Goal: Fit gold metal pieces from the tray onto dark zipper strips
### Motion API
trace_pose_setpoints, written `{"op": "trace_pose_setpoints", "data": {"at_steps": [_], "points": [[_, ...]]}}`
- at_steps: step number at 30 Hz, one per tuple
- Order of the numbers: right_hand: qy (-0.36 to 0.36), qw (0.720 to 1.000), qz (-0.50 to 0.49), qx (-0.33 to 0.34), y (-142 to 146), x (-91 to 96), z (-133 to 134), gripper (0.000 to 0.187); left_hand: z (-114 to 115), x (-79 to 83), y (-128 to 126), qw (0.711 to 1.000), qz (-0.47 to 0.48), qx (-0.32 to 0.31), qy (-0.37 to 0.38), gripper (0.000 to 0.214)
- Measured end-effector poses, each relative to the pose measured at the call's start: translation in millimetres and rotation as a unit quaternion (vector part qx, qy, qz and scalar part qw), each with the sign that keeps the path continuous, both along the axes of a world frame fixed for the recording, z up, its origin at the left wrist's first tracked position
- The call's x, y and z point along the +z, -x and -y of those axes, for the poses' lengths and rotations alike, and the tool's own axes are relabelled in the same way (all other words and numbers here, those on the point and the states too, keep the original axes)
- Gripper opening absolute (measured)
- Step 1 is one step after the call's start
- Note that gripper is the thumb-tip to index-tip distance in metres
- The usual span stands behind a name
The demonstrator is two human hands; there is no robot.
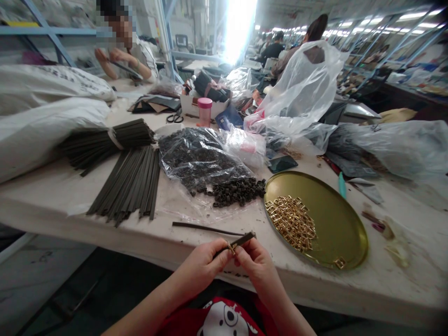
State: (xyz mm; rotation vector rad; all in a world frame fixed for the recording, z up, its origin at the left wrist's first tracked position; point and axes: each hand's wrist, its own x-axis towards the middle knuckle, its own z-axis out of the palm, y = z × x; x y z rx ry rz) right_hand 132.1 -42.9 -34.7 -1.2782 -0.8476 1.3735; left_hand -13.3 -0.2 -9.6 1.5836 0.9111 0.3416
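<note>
Between both hands, at the table's front edge, is a dark strap (245,239) with a small gold buckle (231,248) on it. My left hand (206,259) pinches the strap and buckle from the left. From the right, my right hand (255,261) closes its fingers on the strap just past the buckle. Just behind my hands a single dark strip (206,227) lies on the table. To the right stands a round gold tray (339,219) with a heap of gold buckles (294,224). Beyond the strip is a pile of small black loops (238,191).
A clear plastic bag (199,156) of black loops lies behind the pile. Dark strips (129,186) and a tied bundle (112,140) sit at left. Scissors (175,117), a pink-lidded jar (205,111) and a phone (283,163) lie further back. A co-worker (129,56) sits across the table.
</note>
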Motion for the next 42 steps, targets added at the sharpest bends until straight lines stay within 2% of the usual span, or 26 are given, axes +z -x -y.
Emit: {"op": "trace_pose_setpoints", "data": {"at_steps": [5,10,13,16,21,28,34,39,42], "points": [[-0.019,0.999,0.038,0.014,-3.0,-3.2,2.3,0.017,0.3,-0.6,2.2,0.999,0.018,-0.017,0.021,0.03],[-0.078,0.979,0.185,0.034,-6.5,2.9,3.7,0.009,0.2,-1.5,1.7,0.999,0.029,-0.006,0.02,0.033],[-0.097,0.97,0.222,0.027,-7.7,7.0,5.4,0.005,1.2,-1.2,1.5,0.999,0.027,0.011,0.019,0.033],[-0.083,0.98,0.178,0.03,-7.9,7.5,7.0,0.01,2.2,-0.5,1.9,0.999,0.02,0.019,0.024,0.033],[-0.005,0.999,0.027,0.035,-5.4,7.7,6.8,0.022,3.3,0.0,2.0,0.999,0.023,0.013,0.037,0.033],[0.035,0.997,-0.068,0.018,-3.8,8.9,5.1,0.025,3.1,7.0,1.0,0.998,0.054,-0.008,0.026,0.033],[0.093,0.982,-0.164,0.013,-2.4,3.5,3.5,0.026,2.5,9.0,-0.4,1.0,0.018,-0.009,-0.018,0.024],[0.088,0.985,-0.15,0.0,0.0,4.1,3.9,0.025,3.2,4.2,-1.4,1.0,0.011,-0.002,-0.012,0.024],[0.05,0.996,-0.077,-0.002,1.1,5.6,6.3,0.022,3.0,1.4,-1.6,1.0,0.017,0.004,-0.003,0.024]]}}
